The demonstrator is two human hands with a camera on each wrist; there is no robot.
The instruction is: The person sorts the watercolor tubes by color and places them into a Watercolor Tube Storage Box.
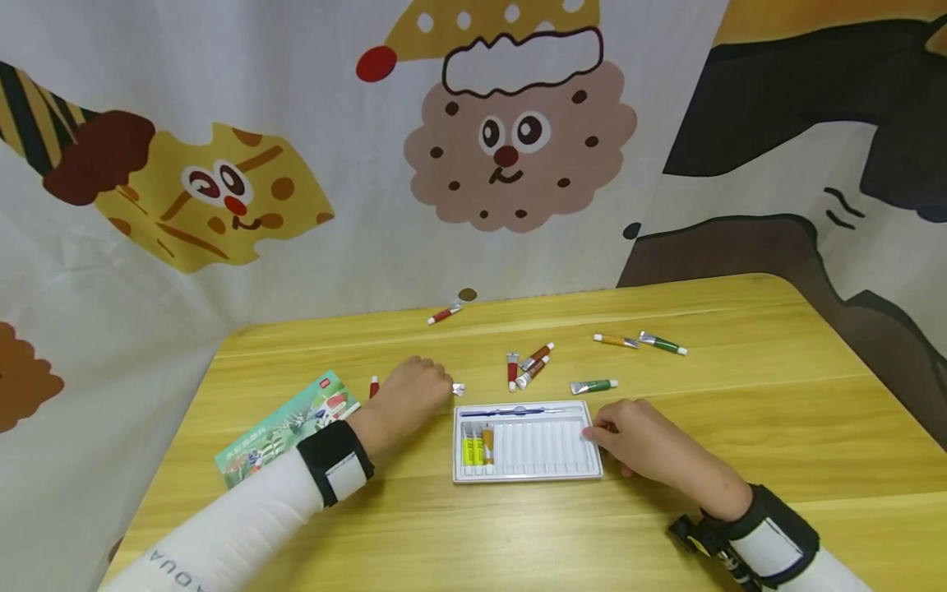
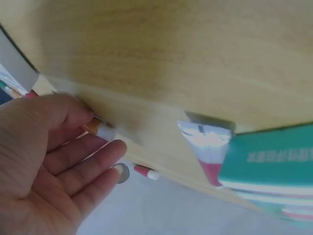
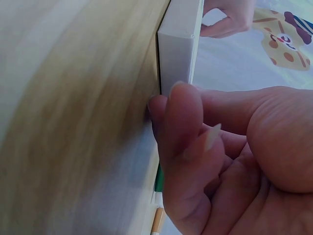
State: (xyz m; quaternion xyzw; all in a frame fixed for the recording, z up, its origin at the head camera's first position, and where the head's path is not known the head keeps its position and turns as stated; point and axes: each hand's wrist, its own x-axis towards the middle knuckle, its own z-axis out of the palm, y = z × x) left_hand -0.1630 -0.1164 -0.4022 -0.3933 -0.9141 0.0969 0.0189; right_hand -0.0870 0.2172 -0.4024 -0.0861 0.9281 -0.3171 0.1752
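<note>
Rightward, hand at tray edge, tabletop nearside

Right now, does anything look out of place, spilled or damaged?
No spill or damage shows. Loose paint tubes lie scattered on the table, one red tube near its far edge, though the white tray is mostly unfilled.

Head view is bright, pale sheen on the table; wrist views are dimmer and softer, diffuse shadows beside left hand and right hand, green box lettering blurred.
</note>
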